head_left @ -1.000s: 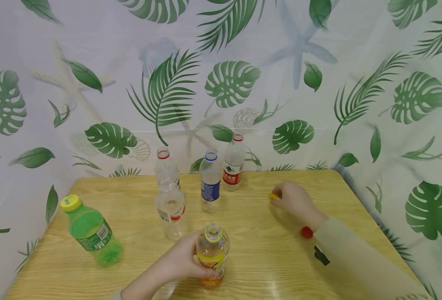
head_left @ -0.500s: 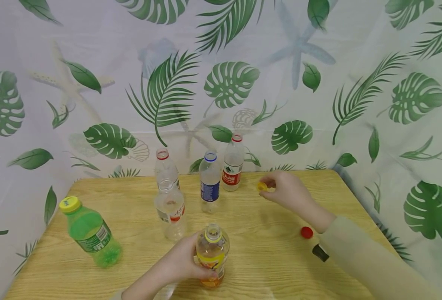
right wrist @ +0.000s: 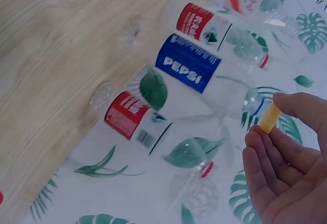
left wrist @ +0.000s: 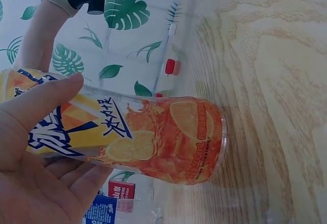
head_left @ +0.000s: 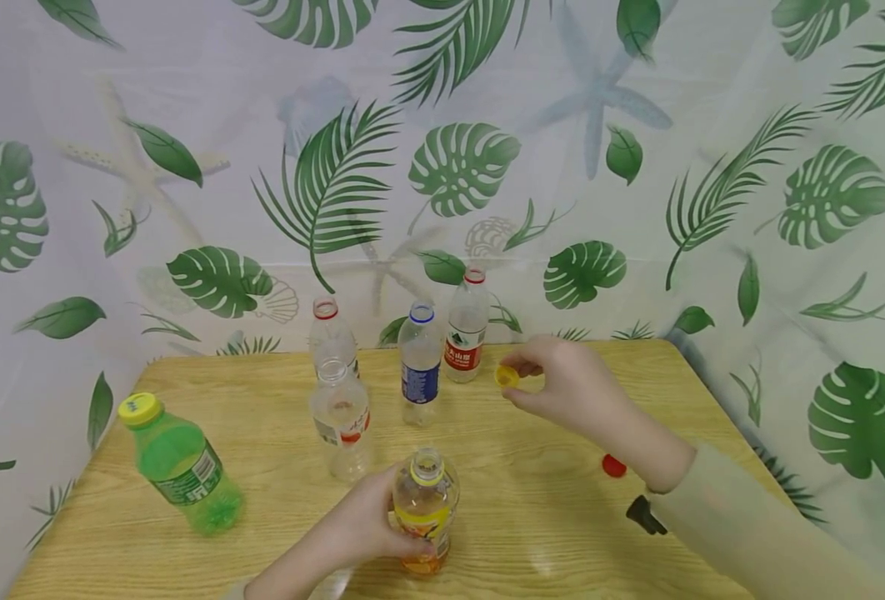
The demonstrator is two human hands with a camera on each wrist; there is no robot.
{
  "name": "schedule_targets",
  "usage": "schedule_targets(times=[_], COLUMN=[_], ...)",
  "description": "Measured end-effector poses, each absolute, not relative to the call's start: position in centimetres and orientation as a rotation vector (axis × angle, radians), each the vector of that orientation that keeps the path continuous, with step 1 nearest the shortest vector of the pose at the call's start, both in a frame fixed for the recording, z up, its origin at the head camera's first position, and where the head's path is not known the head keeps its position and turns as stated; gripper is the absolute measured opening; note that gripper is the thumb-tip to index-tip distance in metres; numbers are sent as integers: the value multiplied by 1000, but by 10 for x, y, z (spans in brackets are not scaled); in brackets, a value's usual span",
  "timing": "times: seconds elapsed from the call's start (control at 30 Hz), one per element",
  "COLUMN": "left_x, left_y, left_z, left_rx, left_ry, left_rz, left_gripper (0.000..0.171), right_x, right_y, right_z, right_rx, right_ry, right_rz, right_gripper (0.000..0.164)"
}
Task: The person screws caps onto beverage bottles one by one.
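My left hand (head_left: 371,518) grips an uncapped bottle (head_left: 425,508) with a yellow and orange label, upright at the front middle of the table. In the left wrist view the thumb and fingers curl round the label, and orange slices are printed lower on the bottle (left wrist: 163,139). Between thumb and fingertips my right hand (head_left: 570,379) pinches a yellow bottle cap (head_left: 507,377), held up to the right of the gripped bottle and farther back. The right wrist view shows this cap (right wrist: 270,118) edge-on, with the other fingers of the right hand (right wrist: 286,157) loosely bent below it.
Uncapped bottles stand behind: a blue-labelled one (head_left: 421,383), a red-labelled one (head_left: 465,337), another (head_left: 332,337) and a clear one (head_left: 343,408). A green bottle (head_left: 187,475) with a yellow cap is at left. A red cap (head_left: 613,466) lies at right. A patterned sheet (head_left: 442,167) hangs behind.
My right hand has lifted the yellow cap and moved left with it, turning it to show its round face. The left hand and its bottle have stayed in place.
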State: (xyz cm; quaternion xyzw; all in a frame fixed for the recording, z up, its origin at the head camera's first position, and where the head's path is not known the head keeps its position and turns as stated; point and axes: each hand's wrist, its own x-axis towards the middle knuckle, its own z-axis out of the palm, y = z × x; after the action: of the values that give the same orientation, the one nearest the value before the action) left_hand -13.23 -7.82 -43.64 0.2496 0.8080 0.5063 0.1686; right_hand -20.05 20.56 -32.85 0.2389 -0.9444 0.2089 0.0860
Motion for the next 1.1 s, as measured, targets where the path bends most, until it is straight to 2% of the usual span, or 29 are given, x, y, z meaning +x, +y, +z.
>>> schedule_targets(times=[0.4,1.1], left_x=[-132,-131], left_y=[-78,-77], left_z=[-436,-438], left_rx=[724,710], left_ry=[2331,2328], left_rz=[1422,1435], left_gripper=[74,71], right_x=[-168,-140], right_y=[184,163], right_z=[-319,-314], right_rx=[990,1206], right_ry=[-2667,-2599], right_rz=[554,439], right_gripper=[26,29])
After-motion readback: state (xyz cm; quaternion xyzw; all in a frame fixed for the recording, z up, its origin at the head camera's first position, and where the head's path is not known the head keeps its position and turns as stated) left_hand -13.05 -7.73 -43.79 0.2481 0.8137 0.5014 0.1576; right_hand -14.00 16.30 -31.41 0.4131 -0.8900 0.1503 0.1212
